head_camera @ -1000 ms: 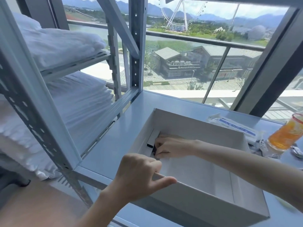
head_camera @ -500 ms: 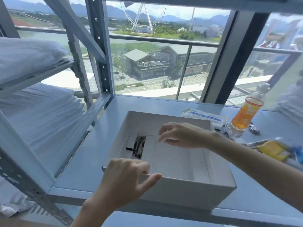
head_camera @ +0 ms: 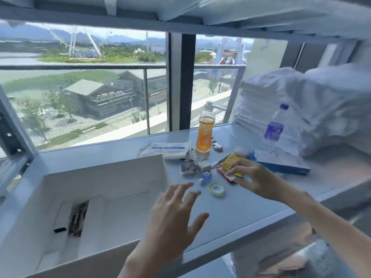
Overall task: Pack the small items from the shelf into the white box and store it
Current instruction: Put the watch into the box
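white box [head_camera: 104, 173], orange bottle [head_camera: 203, 141], yellow packet [head_camera: 230, 163]

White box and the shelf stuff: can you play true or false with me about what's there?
The clear tape roll lies inside the white cardboard box. False: it lies on the grey shelf beside it.
The orange drink bottle stands upright. True.
The left hand grips the box. False: it hovers open, holding nothing.
The right hand touches the yellow and red packets. True.
The box is empty. False: a dark patterned item lies inside.
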The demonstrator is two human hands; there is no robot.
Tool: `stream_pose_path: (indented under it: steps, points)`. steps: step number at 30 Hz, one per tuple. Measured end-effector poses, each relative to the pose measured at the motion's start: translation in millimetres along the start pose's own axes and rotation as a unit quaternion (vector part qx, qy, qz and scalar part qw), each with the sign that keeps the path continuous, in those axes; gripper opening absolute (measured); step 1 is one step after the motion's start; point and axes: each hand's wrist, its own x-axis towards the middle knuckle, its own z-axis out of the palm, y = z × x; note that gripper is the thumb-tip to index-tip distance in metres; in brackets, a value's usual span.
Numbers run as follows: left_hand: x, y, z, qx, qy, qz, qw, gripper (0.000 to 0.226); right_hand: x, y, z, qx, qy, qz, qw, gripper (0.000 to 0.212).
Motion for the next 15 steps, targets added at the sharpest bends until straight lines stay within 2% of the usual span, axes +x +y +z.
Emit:
stream_pose_path:
  steps: [3,5,7,9,12,15]
  points:
    - [18,23,25,0.082,-0.035,-0.005,0.996,0.038,-22,35,-5,-0.011,-0.028,0.047,0.998,0.018]
    - [30,37,41,0.116,-0.028,-0.028,0.993,0.031,-34,58,-10,-0.022,-0.055,0.067,0.996,0.022]
    - [44,53,65,0.126,-0.017,-0.040,0.991,0.034,-43,80,-16,-0.017,-0.068,0.073,0.995,0.023]
    - [60,74,90,0.093,-0.026,-0.040,0.995,0.033,-49,102,-20,-0.009,-0.075,0.072,0.995,0.023]
    - [83,100,138,0.036,-0.115,-0.063,0.991,0.045,-52,132,-25,-0.004,-0.081,0.059,0.995,0.024]
    - [83,103,182,0.032,-0.161,-0.093,0.982,0.056,-51,155,-28,0.000,-0.096,0.044,0.994,0.025]
